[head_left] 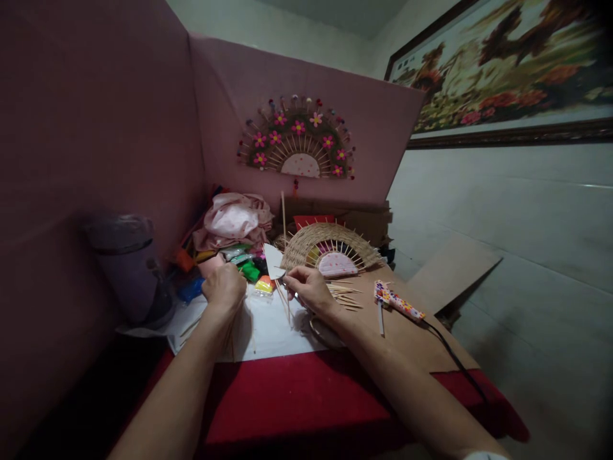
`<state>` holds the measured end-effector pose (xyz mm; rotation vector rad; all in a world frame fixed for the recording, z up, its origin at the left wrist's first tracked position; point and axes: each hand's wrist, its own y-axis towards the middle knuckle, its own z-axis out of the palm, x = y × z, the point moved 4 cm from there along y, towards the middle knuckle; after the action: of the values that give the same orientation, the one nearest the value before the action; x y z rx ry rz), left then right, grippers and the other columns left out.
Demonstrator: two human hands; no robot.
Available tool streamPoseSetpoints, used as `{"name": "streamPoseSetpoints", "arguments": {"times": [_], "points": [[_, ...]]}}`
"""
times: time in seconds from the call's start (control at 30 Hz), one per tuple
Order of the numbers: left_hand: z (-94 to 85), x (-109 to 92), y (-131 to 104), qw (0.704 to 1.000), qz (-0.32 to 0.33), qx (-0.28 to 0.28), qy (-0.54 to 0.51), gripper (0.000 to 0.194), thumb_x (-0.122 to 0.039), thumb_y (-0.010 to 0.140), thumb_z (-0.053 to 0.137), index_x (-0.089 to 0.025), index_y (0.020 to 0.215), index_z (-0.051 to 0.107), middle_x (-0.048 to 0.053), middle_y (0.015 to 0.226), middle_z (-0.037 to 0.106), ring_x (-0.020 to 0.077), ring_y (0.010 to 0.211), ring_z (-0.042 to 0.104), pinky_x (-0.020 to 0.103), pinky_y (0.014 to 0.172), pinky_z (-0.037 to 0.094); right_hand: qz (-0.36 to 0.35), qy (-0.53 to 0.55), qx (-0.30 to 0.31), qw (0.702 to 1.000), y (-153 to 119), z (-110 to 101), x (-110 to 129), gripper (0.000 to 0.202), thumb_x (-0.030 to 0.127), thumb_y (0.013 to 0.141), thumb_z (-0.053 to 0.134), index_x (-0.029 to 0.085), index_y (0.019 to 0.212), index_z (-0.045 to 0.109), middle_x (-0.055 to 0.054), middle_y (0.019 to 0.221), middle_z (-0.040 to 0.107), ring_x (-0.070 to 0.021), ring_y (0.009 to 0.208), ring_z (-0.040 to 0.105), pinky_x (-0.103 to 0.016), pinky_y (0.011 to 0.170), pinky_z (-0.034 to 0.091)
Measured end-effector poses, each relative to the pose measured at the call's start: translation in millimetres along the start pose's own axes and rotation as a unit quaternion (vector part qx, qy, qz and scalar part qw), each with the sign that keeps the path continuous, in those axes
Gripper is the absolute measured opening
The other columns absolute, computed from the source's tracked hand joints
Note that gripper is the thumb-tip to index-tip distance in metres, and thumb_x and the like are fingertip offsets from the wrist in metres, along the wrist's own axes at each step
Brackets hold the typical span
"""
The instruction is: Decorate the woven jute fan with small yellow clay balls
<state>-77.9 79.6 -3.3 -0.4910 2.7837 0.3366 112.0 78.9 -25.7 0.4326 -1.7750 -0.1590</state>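
Observation:
My left hand (224,285) is closed above the white sheet (268,342), with thin sticks showing below it; its grip on them is partly hidden. My right hand (309,287) pinches something small near thin wooden sticks (283,300), below a white fan-shaped piece (274,260). Behind it stands a woven half-circle fan (330,233) with sticks radiating from a pink dotted centre (337,264). More loose sticks (345,295) lie right of my right hand. A roll of tape or ring (325,333) is partly hidden beneath my right wrist.
A flower-patterned glue gun (400,303) with a black cord lies on brown board (412,345) at right. Pink cloth (234,220) and colourful packets (249,269) are piled behind. A lidded container (127,268) stands left. A decorated fan (297,137) hangs behind.

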Motion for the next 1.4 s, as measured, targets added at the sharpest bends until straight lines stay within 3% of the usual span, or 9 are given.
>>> {"name": "streamPoseSetpoints", "arguments": {"times": [0.13,0.3,0.47,0.57,0.63,0.73,0.83,1.0,1.4], "points": [[2.2,-1,1,1.000,0.009,-0.006,0.020,0.034,-0.033,0.081,0.044,-0.016,0.093,0.071,0.019,0.099,0.068,0.0338,0.093,0.063,0.038,0.069,0.047,0.028,0.082,0.008,0.996,-4,5,-11,0.027,0.042,0.072,0.059,0.018,0.070,0.049,0.002,0.059,0.060,-0.0138,0.048,0.063,-0.016,0.029,0.035],[1.3,-1,2,0.999,0.015,-0.032,0.035,0.033,-0.034,0.081,0.045,-0.015,0.089,0.070,0.021,0.096,0.068,0.0340,0.087,0.064,0.039,0.064,0.046,-0.028,0.029,-0.019,0.999,-9,1,-11,0.024,0.040,0.080,0.054,0.018,0.072,0.046,0.003,0.059,0.058,-0.0126,0.048,0.062,-0.016,0.031,0.039],[-15.6,-5,-4,0.991,0.028,-0.130,-0.011,0.031,-0.039,0.081,0.047,-0.016,0.085,0.068,0.018,0.083,0.068,0.0316,0.078,0.064,0.035,0.059,0.043,-0.081,-0.042,-0.038,0.995,-15,-4,-6,0.018,0.034,0.086,0.048,0.019,0.077,0.047,0.003,0.063,0.057,-0.0102,0.048,0.060,-0.016,0.036,0.039],[-31.6,-10,-13,0.957,0.082,-0.240,-0.141,0.031,-0.041,0.084,0.046,-0.017,0.079,0.065,0.011,0.066,0.064,0.0244,0.066,0.061,0.030,0.057,0.040,-0.112,-0.078,-0.041,0.990,-18,-5,-2,0.016,0.030,0.088,0.046,0.019,0.078,0.048,0.002,0.064,0.057,-0.0088,0.048,0.059,-0.016,0.041,0.040],[-38.0,-15,-20,0.906,0.141,-0.279,-0.284,0.028,-0.040,0.083,0.048,-0.017,0.075,0.061,0.004,0.056,0.058,0.0176,0.055,0.056,0.026,0.054,0.039,-0.131,-0.091,-0.039,0.987,-20,-5,1,0.015,0.027,0.088,0.046,0.018,0.077,0.048,0.003,0.064,0.056,-0.0080,0.048,0.058,-0.017,0.044,0.041],[-34.7,-26,-26,0.823,0.222,-0.228,-0.471,0.020,-0.035,0.082,0.052,-0.018,0.073,0.054,-0.003,0.051,0.051,0.0105,0.045,0.048,0.022,0.049,0.037,-0.144,-0.094,-0.026,0.985,-23,-4,5,0.007,0.022,0.085,0.050,0.019,0.079,0.049,0.004,0.062,0.055,-0.0074,0.047,0.056,-0.018,0.047,0.041],[-19.7,-40,-30,0.786,0.272,-0.117,-0.542,0.011,-0.028,0.080,0.054,-0.019,0.075,0.051,-0.005,0.055,0.052,0.0083,0.043,0.046,0.020,0.045,0.036,-0.148,-0.095,-0.011,0.984,-26,-3,7,0.004,0.020,0.084,0.052,0.019,0.081,0.049,0.005,0.060,0.054,-0.0080,0.048,0.054,-0.018,0.049,0.041],[4.9,-54,-38,0.800,0.312,-0.011,-0.512,0.008,-0.022,0.080,0.053,-0.019,0.072,0.050,-0.005,0.054,0.050,0.0082,0.045,0.048,0.020,0.046,0.036,-0.150,-0.071,0.001,0.986,-27,-1,7,0.005,0.017,0.083,0.051,0.019,0.079,0.050,0.005,0.058,0.053,-0.0075,0.047,0.051,-0.018,0.049,0.042],[14.1,-57,-40,0.773,0.298,0.027,-0.560,0.011,-0.024,0.077,0.057,-0.017,0.069,0.054,-0.004,0.056,0.051,0.0084,0.051,0.047,0.020,0.048,0.036,-0.130,0.005,0.024,0.991,-24,4,-4,0.003,0.019,0.082,0.051,0.019,0.080,0.054,0.005,0.058,0.053,-0.0080,0.048,0.050,-0.019,0.049,0.042]]}}
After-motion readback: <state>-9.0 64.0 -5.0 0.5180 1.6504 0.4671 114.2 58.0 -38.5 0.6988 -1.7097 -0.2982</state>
